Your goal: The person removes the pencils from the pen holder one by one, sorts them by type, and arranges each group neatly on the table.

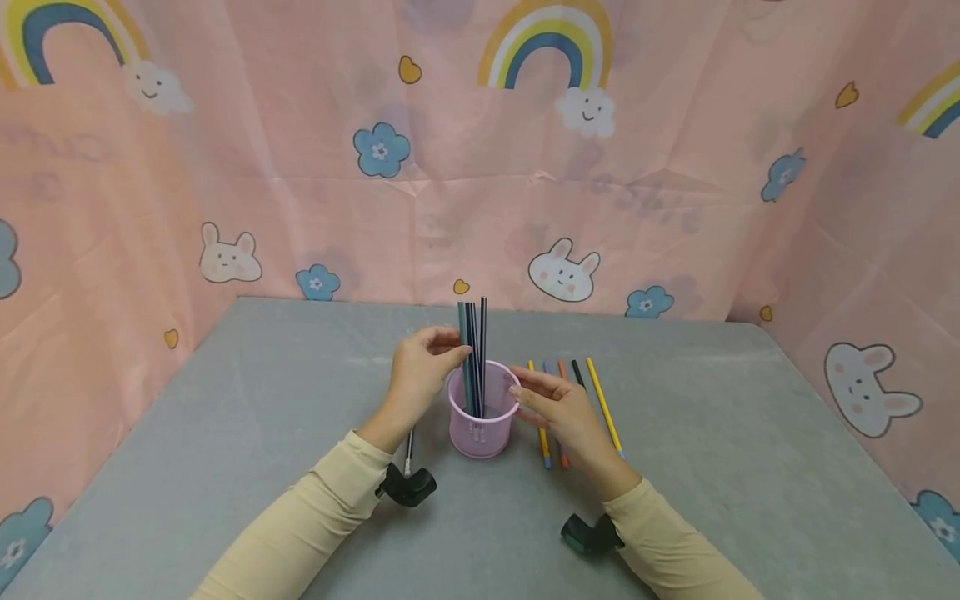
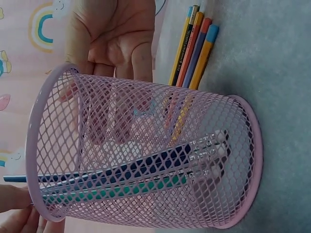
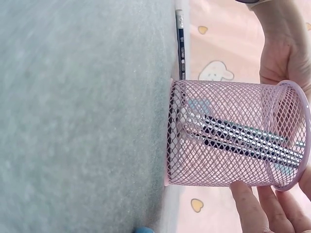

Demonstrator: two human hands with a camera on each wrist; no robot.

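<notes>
A pink mesh pencil cup (image 1: 481, 437) stands upright on the table, with several dark blue and green pencils (image 1: 472, 358) inside, their eraser ends down. My left hand (image 1: 420, 371) pinches pencils near their upper ends, just above the rim. On the cup's other side, my right hand (image 1: 562, 408) grips it, thumb by the rim and fingers along the outer wall. Through the mesh in the left wrist view, green pencils (image 2: 121, 191) lean beside dark blue pencils (image 2: 146, 165). Which pencils the left fingers hold is partly hidden.
One dark pencil (image 1: 409, 450) lies left of the cup, partly under my left wrist. Right of the cup lie several pencils, among them a yellow pencil (image 1: 603, 404) and a black pencil (image 1: 577, 372). A pink printed curtain (image 1: 465, 208) hangs behind the grey table (image 1: 300, 375).
</notes>
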